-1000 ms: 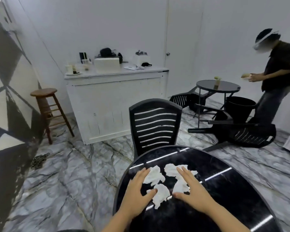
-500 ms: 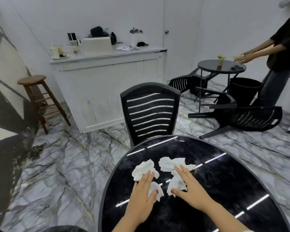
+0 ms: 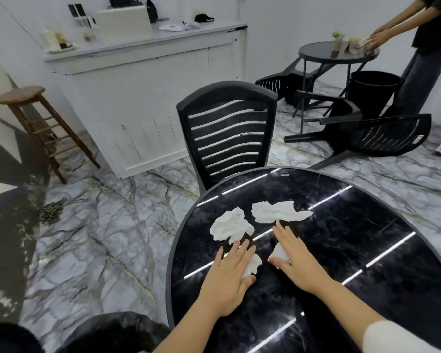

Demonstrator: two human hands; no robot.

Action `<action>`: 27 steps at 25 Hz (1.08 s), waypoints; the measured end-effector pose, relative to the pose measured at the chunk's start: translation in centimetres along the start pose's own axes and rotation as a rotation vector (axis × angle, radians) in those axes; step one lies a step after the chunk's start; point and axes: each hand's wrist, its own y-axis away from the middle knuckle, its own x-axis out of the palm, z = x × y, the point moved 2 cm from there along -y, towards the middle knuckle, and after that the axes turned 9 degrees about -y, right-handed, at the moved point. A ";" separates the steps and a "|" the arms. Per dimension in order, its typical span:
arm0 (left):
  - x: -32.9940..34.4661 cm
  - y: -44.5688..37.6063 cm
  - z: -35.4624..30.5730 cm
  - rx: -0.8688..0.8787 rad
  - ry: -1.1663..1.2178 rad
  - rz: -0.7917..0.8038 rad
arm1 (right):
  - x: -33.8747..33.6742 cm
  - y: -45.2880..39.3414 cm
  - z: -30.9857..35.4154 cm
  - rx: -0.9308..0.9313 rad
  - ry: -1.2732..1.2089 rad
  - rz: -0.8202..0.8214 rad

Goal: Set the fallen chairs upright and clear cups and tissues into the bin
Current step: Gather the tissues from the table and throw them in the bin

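Both hands flat on the round table (image 3: 367, 205), gathering tissues. Left hand (image 3: 229, 278) has fingers together, palm down, pinning a small tissue wad (image 3: 252, 264) under its thumb side. Right hand (image 3: 294, 258) likewise flat, fingers together, covering another wad (image 3: 280, 253) at its thumb edge. Neither is gripped yet, only pressed.

Two loose tissues lie further in on the table: one crumpled tissue (image 3: 231, 226) touching the left fingertips, straight ahead of them; a wider tissue (image 3: 278, 212) just past the right fingertips, long axis running left-right across the reach. Each hand is nearer its own one. Likely next: rake both back toward the table's near edge.

Upright chair (image 3: 227, 133) stands at the table's far edge. Fallen chair (image 3: 382, 136) lies on its side well beyond, with a bin (image 3: 372, 90) behind it.
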 end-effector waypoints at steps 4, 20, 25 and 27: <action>0.8 1.6 -0.5 -0.110 0.031 0.043 | 0.4 2.5 0.2 0.033 0.083 0.005; -8.1 14.3 4.3 -0.571 0.678 -0.307 | 4.1 3.5 11.5 -0.088 -0.311 0.105; -10.4 23.7 5.8 -0.848 0.640 -0.411 | 9.6 4.7 19.4 -0.264 -0.353 0.360; -10.5 27.2 6.4 -0.933 0.626 -0.458 | 13.2 5.7 22.0 -0.360 -0.316 0.458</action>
